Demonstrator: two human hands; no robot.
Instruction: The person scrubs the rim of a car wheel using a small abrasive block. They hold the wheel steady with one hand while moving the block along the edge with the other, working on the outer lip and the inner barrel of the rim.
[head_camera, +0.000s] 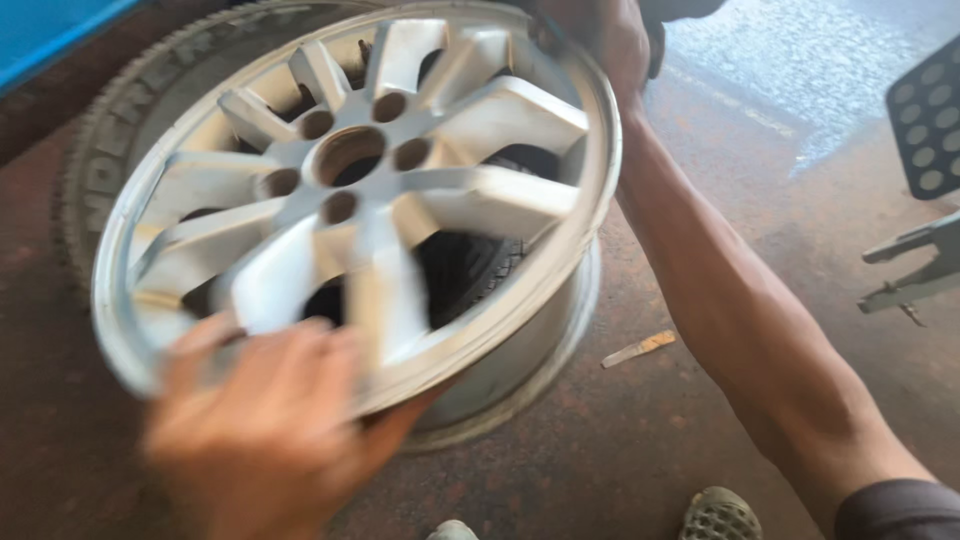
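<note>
Alloy wheel rim (380, 190) is held tilted above the rusty floor (620, 440), a tyre (110, 120) behind it. Left hand (270, 430), blurred, grasps the near edge; right hand (605, 40) grips the far edge. Both edges are best held firmly, weight balanced, feet kept back.

The left hand (262, 425) is motion-blurred; the right hand (600, 40) is cut off by the top edge.

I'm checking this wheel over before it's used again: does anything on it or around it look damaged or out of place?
The silver alloy wheel rim, held tilted by the left hand and right hand, looks scuffed and dull along its outer lip. A small flat metal strip with an orange end lies loose on the rusty brown floor.
</note>
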